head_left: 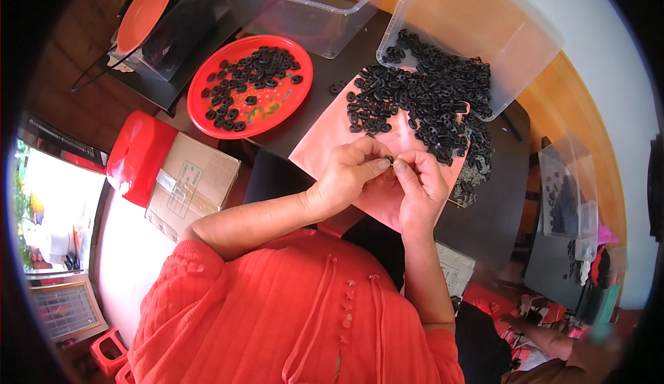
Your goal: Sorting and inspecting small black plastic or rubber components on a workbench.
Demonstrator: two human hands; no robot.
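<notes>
Over a pink cloth (pixel 320 138), my left hand (pixel 351 175) and my right hand (pixel 420 185) meet fingertip to fingertip. Both pinch one small black plastic piece (pixel 389 159), which the fingers mostly cover. A large heap of small black plastic parts (pixel 437 87) lies just beyond my hands, spilling out of a clear bin (pixel 477 31) tipped on its side. To the left, a red plate (pixel 299 104) with a printed pattern carries several black oval pieces (pixel 259 67). Small pale translucent parts (pixel 473 176) lie at the right edge of the heap.
The dark table (pixel 494 208) extends right of the cloth. Another clear bin (pixel 290 17) stands behind the plate. At left are a cardboard box (pixel 197 180) and a red container (pixel 140 156). Another person's arm (pixel 546 339) shows at lower right, near a clear bin with black parts (pixel 567 190).
</notes>
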